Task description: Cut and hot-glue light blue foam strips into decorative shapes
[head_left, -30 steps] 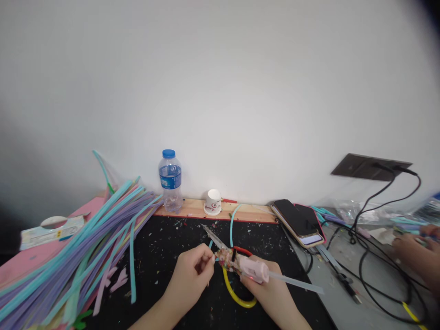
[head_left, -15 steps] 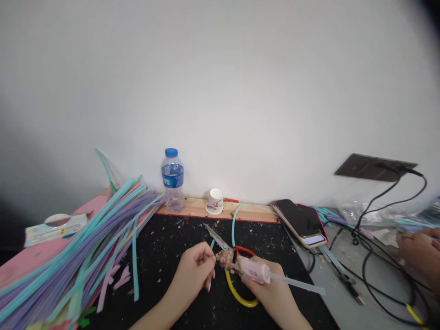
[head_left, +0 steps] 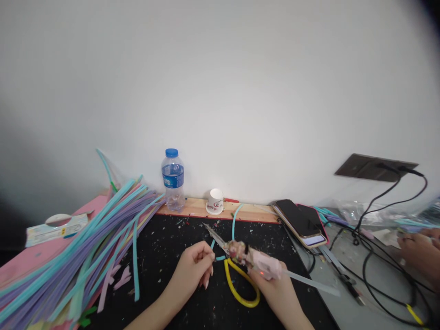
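My right hand (head_left: 271,293) is wrapped round a pale pink hot glue gun (head_left: 264,265), its nozzle end crusted with coloured bits and pointing left. A translucent glue stick (head_left: 312,282) sticks out of its back. My left hand (head_left: 192,266) is closed in a pinch; a short turquoise pipe cleaner piece (head_left: 220,258) shows at its fingertips. Scissors with a yellow handle loop (head_left: 242,303) lie on the black mat (head_left: 161,256) between my hands, partly behind the gun. Behind the scissors, a curved turquoise pipe cleaner (head_left: 234,224) crosses the mat's back edge.
A large heap of pastel pipe cleaners (head_left: 85,252) covers the left side. A water bottle (head_left: 173,181) and a paper cup (head_left: 215,201) stand by the wall. Phones (head_left: 302,220) and black cables (head_left: 366,270) lie to the right. Another person's hand (head_left: 417,252) is at the far right.
The glue gun has moved right, its nozzle away from my left fingertips. The turquoise piece there now shows. My left hand has barely moved.
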Demonstrator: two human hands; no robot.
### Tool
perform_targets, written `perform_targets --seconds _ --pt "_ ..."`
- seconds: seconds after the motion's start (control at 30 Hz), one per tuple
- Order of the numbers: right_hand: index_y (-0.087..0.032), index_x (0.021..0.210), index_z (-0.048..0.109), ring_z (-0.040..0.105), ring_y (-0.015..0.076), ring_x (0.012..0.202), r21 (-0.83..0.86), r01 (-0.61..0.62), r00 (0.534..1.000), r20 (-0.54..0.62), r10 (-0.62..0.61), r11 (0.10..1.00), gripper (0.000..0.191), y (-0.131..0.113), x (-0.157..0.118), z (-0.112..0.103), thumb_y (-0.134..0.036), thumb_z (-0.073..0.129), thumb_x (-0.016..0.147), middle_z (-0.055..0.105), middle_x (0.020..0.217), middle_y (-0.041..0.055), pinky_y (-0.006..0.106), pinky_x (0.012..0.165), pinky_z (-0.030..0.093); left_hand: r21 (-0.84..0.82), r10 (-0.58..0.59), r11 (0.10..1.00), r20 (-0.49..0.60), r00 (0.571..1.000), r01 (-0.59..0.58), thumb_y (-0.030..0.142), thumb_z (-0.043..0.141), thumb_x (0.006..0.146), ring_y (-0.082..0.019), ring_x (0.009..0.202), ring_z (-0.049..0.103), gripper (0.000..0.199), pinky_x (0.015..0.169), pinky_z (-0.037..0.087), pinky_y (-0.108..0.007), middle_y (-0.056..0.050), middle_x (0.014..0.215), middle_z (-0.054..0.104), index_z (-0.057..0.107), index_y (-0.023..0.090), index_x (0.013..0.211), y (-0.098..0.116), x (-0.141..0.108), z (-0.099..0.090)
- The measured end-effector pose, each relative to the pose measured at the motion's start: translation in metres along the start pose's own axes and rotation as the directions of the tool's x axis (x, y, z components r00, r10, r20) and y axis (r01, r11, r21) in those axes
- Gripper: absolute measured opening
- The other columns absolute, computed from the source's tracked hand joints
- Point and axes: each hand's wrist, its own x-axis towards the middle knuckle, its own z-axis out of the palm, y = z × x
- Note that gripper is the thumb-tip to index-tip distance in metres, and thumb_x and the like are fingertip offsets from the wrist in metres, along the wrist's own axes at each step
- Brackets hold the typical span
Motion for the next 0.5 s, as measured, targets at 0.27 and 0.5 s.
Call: perform_targets --seconds 0.27,0.5 --pt "-0.017 0.063 0.061 0.055 0.0146 0.05 -0.049 0.041 0.998 -0.036 -0.043 0.998 0.011 -0.002 -0.001 -0.002 -0.02 0.055 0.072 0.061 0.056 0.0004 0.021 0.048 0.043 0.469 0.403 0.816 -0.043 0.914 -0.337 0.027 0.057 0.081 -0.013 0.05 0.054 0.017 0.051 0.041 -0.021 0.0 0.068 0.062 0.063 0.022 0.096 0.0 -0.008 -0.005" --pt "-0.017 0.062 0.054 0.052 0.012 0.051 -0.156 0.084 0.996 0.028 -0.08 0.984 0.012 -0.004 0.0 0.001 -0.019 0.056 0.074 0.058 0.056 -0.0015 0.019 0.049 0.038 0.59 0.468 0.702 0.039 0.883 -0.399 0.026 0.059 0.081 -0.022 0.078 0.064 0.025 0.075 0.044 -0.027 -0.005 0.092 0.071 0.065 0.027 0.105 -0.011 -0.007 -0.009"
